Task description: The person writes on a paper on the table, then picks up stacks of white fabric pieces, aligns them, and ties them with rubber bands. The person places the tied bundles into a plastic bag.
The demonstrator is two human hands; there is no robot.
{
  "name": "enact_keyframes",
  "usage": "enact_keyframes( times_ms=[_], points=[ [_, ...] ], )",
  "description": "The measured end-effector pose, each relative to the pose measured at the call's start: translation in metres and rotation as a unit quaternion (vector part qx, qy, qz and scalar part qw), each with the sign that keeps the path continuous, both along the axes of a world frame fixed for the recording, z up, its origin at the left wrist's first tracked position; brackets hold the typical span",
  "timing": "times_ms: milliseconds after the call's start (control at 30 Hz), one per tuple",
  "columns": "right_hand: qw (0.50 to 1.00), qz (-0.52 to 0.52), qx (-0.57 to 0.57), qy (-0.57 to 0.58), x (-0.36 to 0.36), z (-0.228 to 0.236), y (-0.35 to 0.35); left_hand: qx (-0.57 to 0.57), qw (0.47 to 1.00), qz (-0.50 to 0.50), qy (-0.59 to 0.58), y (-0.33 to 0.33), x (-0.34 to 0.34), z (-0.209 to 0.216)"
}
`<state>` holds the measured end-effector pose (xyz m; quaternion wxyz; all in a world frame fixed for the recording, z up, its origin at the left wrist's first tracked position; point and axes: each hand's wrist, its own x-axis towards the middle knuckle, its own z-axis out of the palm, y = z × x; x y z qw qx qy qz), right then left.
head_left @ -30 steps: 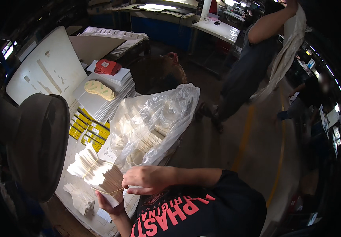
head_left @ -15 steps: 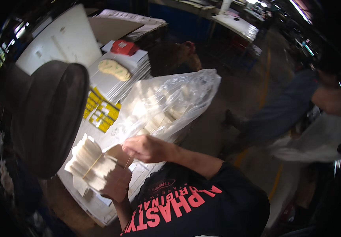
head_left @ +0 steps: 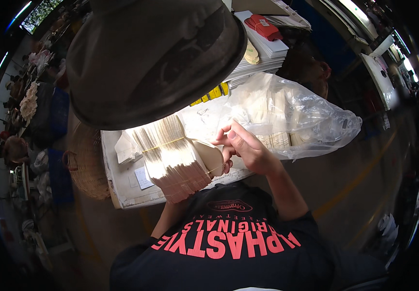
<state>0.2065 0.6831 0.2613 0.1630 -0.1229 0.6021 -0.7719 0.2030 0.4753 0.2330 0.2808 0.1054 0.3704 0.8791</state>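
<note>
A thick bundle of cream, shaped flat pieces, their edges fanned, sits tilted over the table's near edge. A yellowish rubber band runs across its middle. My left hand supports the bundle from below; its fingers are hidden behind the pieces. At the bundle's right end my right hand has its fingers curled, close to a thin second band that loops round that end. Just beyond this hand lies a clear plastic bag with similar cream bundles inside.
A large dark lamp shade hangs low over the white table. Loose cream pieces and a paper slip lie at left. Behind are stacked white sheets, a red bundle and yellow labels. A wicker basket stands left.
The view has swung to the left, so the table and lamp appear farther right. My right hand has opened slightly from its tight pinch on the band and stays at the bundle's right end.
</note>
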Motion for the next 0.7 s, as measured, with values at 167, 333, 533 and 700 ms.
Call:
enact_keyframes(
  times_ms=[167,333,533,700],
  points=[
    [0.991,-0.004,0.108,0.077,-0.003,0.010,-0.003,0.039,0.998,0.046,-0.018,-0.020,-0.005,-0.013],
    [0.989,-0.010,0.113,0.097,0.006,0.028,-0.014,0.089,0.993,0.075,-0.019,-0.045,0.000,-0.030],
    [0.992,-0.067,0.055,0.093,0.001,0.000,-0.015,0.074,0.995,0.067,0.004,-0.050,0.013,-0.021],
    [0.995,-0.063,0.006,0.073,-0.004,-0.036,-0.010,0.091,0.988,0.124,-0.018,-0.039,0.018,-0.025]
  ],
)
